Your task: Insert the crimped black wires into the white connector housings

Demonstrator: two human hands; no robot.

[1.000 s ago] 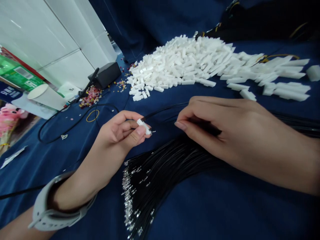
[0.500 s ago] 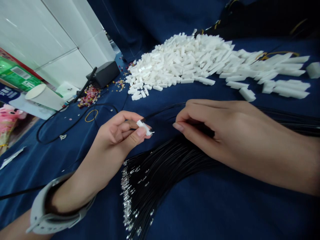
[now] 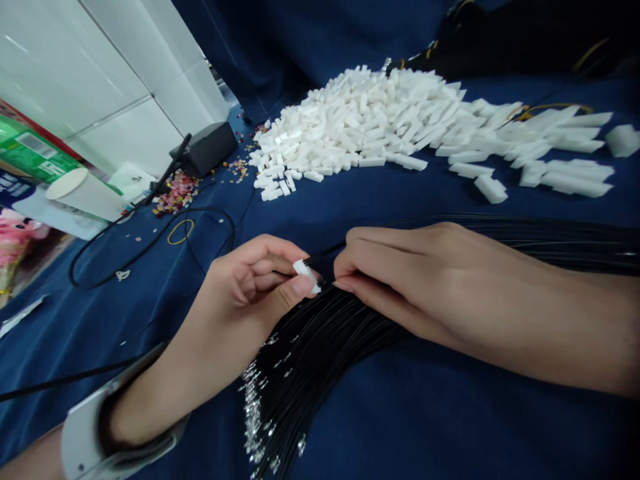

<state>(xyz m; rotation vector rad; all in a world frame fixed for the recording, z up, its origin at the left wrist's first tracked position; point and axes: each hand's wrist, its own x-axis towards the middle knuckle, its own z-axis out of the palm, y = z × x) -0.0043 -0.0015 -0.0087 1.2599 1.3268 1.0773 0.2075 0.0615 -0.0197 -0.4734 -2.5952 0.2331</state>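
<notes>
My left hand (image 3: pixel 250 293) pinches a small white plastic connector housing (image 3: pixel 306 275) between thumb and fingers. Black wire runs from the housing toward my right hand (image 3: pixel 425 287), whose thumb and index finger are pressed together close beside it. A thin black wire appears to be in that pinch, though the fingertips hide most of it. Under both hands a fanned bundle of black wires (image 3: pixel 345 333) lies on the blue cloth. Shiny metal terminals (image 3: pixel 254 413) tip the wires' near left ends.
A large heap of white connector housings (image 3: pixel 360 120) spreads across the back of the blue cloth (image 3: pixel 400 427). At left are a black box (image 3: pixel 207 148), a looped black cable (image 3: pixel 75 283), a yellow rubber band (image 3: pixel 180 231), a paper cup (image 3: pixel 85 193) and colourful bits (image 3: pixel 175 192).
My left hand has moved right and slightly down with the housing. My right hand has come left and lower, its fingertips closing together near the housing.
</notes>
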